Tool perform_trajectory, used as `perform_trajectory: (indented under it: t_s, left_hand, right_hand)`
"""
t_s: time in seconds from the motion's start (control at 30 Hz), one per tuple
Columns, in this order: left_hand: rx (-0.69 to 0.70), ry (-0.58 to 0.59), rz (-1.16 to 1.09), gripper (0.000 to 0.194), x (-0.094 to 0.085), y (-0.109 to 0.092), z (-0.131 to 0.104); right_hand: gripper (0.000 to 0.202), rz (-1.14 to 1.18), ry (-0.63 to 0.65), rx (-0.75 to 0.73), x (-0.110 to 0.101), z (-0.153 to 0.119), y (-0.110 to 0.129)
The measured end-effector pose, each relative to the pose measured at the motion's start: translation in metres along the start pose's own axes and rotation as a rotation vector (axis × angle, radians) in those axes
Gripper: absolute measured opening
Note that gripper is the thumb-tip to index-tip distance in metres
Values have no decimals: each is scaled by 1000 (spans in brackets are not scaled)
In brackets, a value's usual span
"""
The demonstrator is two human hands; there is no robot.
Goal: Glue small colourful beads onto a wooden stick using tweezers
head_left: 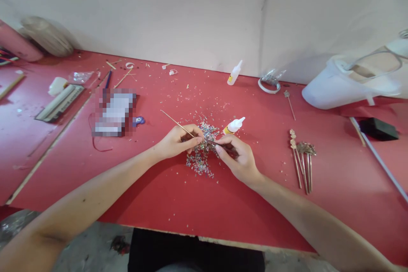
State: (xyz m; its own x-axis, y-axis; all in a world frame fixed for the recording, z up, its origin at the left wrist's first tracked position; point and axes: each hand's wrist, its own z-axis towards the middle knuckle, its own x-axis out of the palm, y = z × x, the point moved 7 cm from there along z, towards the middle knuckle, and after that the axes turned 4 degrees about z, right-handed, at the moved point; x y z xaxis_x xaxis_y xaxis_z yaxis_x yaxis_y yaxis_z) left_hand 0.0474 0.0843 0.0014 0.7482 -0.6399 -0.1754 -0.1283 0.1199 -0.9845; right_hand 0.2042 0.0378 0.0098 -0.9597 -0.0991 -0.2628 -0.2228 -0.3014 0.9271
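Note:
My left hand (pixel 180 141) pinches a thin gold hairpin stick (pixel 174 119), whose bare end points up and to the left. Close beside it, my right hand (pixel 239 156) grips a slender dark tool that looks like tweezers (pixel 219 144). The tool's tip meets the end of the stick between my two hands; fine detail there is too small to make out. Beneath both hands lies a scattered heap of tiny glittering rhinestones (pixel 200 163). A small white glue bottle (pixel 235 126) with a yellow label lies tilted just beyond my right hand.
Several finished gold hairpins (pixel 302 165) lie at the right, with a single one (pixel 290 104) behind. Another glue bottle (pixel 235 72), a roll of tape (pixel 269 86) and a white bucket (pixel 331 83) stand near the wall. A blurred-out flat object (pixel 114 112) lies left.

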Motion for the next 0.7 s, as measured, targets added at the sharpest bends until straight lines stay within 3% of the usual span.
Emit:
perform_trajectory:
  t_s: [0.3,0.7]
  left_hand:
    - [69,24,125,18,1,-5,-1]
    - [71,30,133,19,1,-3,-1]
  right_hand:
    - [5,-8,22,16,0,1,1]
    - [8,6,34,52,0,1,1]
